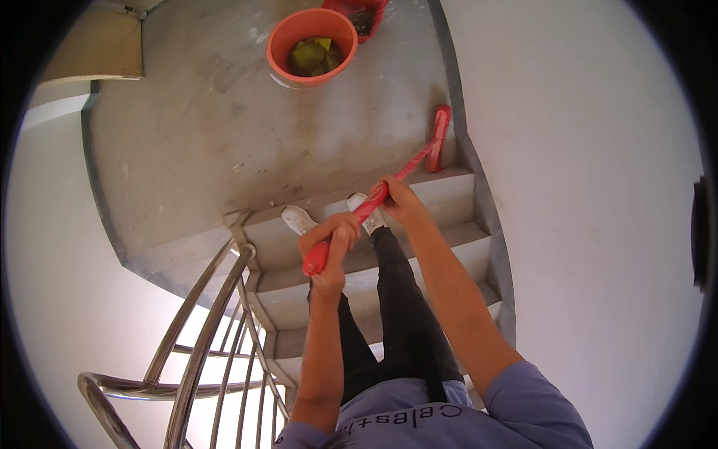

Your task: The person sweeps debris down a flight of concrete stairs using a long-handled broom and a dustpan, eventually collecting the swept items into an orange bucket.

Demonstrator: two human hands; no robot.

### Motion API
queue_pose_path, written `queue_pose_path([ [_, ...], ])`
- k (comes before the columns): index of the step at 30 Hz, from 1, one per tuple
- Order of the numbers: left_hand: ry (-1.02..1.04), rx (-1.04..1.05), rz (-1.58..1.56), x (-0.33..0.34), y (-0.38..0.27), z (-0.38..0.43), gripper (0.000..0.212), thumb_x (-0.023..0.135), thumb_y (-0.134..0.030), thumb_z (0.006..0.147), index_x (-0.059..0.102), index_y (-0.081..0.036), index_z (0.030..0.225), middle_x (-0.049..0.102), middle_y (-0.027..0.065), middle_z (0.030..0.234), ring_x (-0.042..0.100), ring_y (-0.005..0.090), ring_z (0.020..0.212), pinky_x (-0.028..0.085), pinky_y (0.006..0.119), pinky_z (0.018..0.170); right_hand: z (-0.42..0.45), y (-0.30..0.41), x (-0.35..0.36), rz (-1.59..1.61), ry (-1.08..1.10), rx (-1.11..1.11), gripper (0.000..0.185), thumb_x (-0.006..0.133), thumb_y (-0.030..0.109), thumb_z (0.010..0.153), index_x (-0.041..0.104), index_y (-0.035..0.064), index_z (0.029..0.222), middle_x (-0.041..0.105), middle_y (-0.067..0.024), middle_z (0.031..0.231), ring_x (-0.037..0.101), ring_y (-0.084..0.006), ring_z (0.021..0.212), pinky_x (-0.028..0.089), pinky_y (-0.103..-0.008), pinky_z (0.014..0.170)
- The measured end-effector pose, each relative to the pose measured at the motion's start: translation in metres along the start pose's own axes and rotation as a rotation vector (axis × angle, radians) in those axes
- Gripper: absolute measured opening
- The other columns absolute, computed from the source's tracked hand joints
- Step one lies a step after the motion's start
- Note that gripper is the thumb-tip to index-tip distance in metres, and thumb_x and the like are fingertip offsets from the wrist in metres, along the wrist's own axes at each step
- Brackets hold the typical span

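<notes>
My left hand (335, 241) is closed around the top end of a red broom handle (367, 208). Farther down the same handle, my right hand (399, 197) grips it. The handle slants up and to the right to a red broom head (438, 138), whose bristles rest at the edge of the concrete landing, near the wall. An orange bucket (312, 47) with a wire handle stands on the landing and holds yellow-green pieces. Partly behind it lies a red dustpan (373, 22) with dark debris in it.
Concrete steps (314, 280) run beneath me, and my white shoes (298, 219) are near the landing edge. A stainless steel railing (210, 337) stands at the left. The white wall (589, 196) with a grey skirting band (488, 207) rises at the right.
</notes>
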State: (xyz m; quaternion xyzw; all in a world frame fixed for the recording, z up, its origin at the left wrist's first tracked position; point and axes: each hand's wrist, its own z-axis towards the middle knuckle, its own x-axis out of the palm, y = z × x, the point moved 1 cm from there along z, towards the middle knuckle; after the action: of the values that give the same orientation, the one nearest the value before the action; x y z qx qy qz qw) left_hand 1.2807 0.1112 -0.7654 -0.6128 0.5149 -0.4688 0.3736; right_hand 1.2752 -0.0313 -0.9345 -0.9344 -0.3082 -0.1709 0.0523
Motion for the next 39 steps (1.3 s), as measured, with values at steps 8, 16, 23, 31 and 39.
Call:
queue_pose_path([
  [8,0.088,0.203,0.074,-0.112,-0.109,0.029,0.025,0.045,-0.014,0.067,0.038,0.003,0.049,0.041,0.0091,0.049,0.037,0.0192,0.047,0.033,0.032,0.052,-0.001,-0.131,0.141,0.144,0.243,-0.010,0.017,0.040,0.017,0.077,0.046,0.0027,0.070,0.051,-0.0096,0.068,0.052,-0.0192,0.066,0.046,-0.0311,0.062],
  [16,0.259,0.330,0.172,-0.198,-0.208,0.031,0.028,0.046,-0.014,0.063,0.030,-0.008,0.042,0.029,0.0018,0.035,0.026,0.0124,0.031,0.027,0.026,0.037,-0.061,-0.208,0.257,0.272,0.440,0.107,0.018,0.037,0.016,0.078,0.043,0.0027,0.068,0.050,-0.0085,0.068,0.054,-0.0185,0.071,0.050,-0.0323,0.061],
  [23,0.258,0.229,0.059,-0.259,-0.193,0.038,0.031,0.047,-0.015,0.061,0.026,-0.010,0.040,0.028,0.0014,0.034,0.024,0.0132,0.031,0.026,0.026,0.037,-0.050,-0.242,0.267,0.333,0.328,0.139,0.018,0.035,0.014,0.080,0.041,0.0018,0.068,0.047,-0.0086,0.069,0.053,-0.0193,0.074,0.049,-0.0357,0.065],
  [31,0.353,0.266,0.163,-0.301,-0.225,0.073,0.030,0.046,-0.015,0.064,0.024,-0.012,0.043,0.026,-0.0013,0.036,0.024,0.0107,0.032,0.025,0.024,0.037,-0.021,-0.276,0.342,0.466,0.352,0.223,0.011,0.036,0.012,0.077,0.037,0.0033,0.070,0.044,-0.0057,0.068,0.053,-0.0210,0.075,0.046,-0.0396,0.070],
  [39,0.417,0.240,0.147,-0.349,-0.238,0.070,0.035,0.050,-0.019,0.068,0.026,-0.014,0.043,0.029,-0.0014,0.034,0.026,0.0099,0.029,0.027,0.022,0.035,-0.037,-0.301,0.350,0.474,0.371,0.268,0.013,0.034,0.012,0.080,0.035,0.0018,0.071,0.043,-0.0062,0.068,0.052,-0.0207,0.076,0.047,-0.0389,0.070],
])
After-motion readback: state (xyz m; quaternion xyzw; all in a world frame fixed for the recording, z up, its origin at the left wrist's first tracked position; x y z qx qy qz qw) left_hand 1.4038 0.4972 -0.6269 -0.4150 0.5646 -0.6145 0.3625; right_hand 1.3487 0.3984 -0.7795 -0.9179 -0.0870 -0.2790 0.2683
